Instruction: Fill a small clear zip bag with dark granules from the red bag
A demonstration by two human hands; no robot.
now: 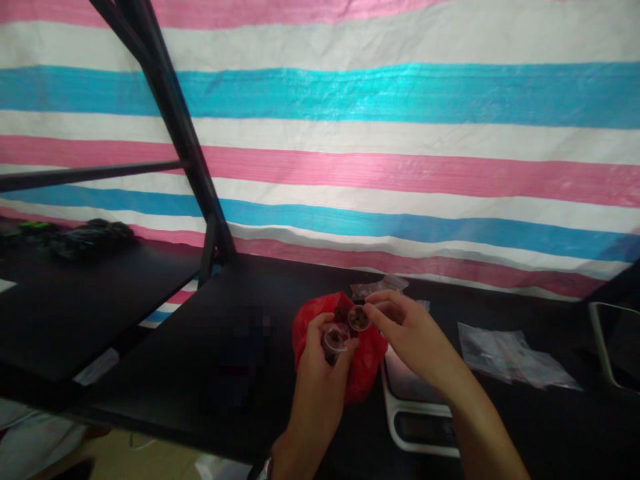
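Note:
My left hand (320, 367) is closed round a small clear plastic cup (336, 338), with the thumb and fingers on opposite sides of it. Between the fingertips of my right hand (405, 327) is a second small clear cup (359, 318), which has dark brownish pieces in it. Both cups are over the mouth of a red plastic bag (364, 370) standing on the black table (175, 387). What lies deeper in the bag is hidden by the cups and my hands. Under my right forearm is a white kitchen scale (395, 427), partly covered.
Clear plastic bags (510, 353) lie flat on the right, near a pale-edged tray or device (603, 340). Another clear bag (383, 285) is behind the red one. A black metal frame (185, 147) rises at left before a striped sheet (400, 173).

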